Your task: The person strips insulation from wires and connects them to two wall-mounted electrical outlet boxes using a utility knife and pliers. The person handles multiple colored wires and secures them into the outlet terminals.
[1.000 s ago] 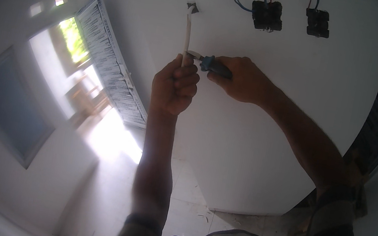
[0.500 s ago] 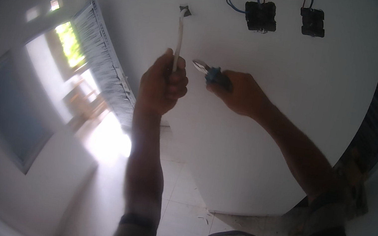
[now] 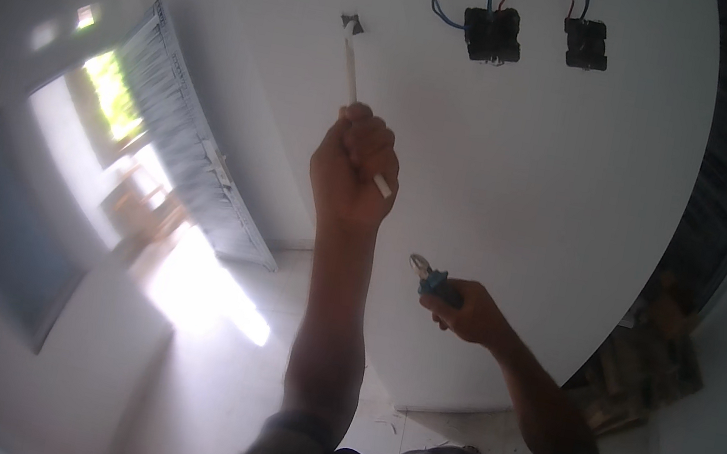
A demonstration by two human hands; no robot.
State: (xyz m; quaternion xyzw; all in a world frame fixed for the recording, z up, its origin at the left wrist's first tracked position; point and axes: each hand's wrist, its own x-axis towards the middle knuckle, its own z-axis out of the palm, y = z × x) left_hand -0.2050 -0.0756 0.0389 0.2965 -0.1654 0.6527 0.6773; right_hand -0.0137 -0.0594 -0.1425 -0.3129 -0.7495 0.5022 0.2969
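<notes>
While I look up at the ceiling:
Left hand (image 3: 355,167): fist around white cable (image 3: 350,69), upper centre.
Right hand (image 3: 465,311): gripping pliers (image 3: 430,278), centre.
Progress: cable end uncut, I judge; boxes (image 3: 492,34) still open.

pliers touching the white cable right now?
No, the pliers in the right hand sit apart from the white cable gripped by the left hand.

1. The white cable (image 3: 351,79) hangs from a small hole in the ceiling; I grip its lower part, its end poking out beside my fist.
2. The blue-handled pliers (image 3: 432,280) point up-left, well below the cable.
</notes>
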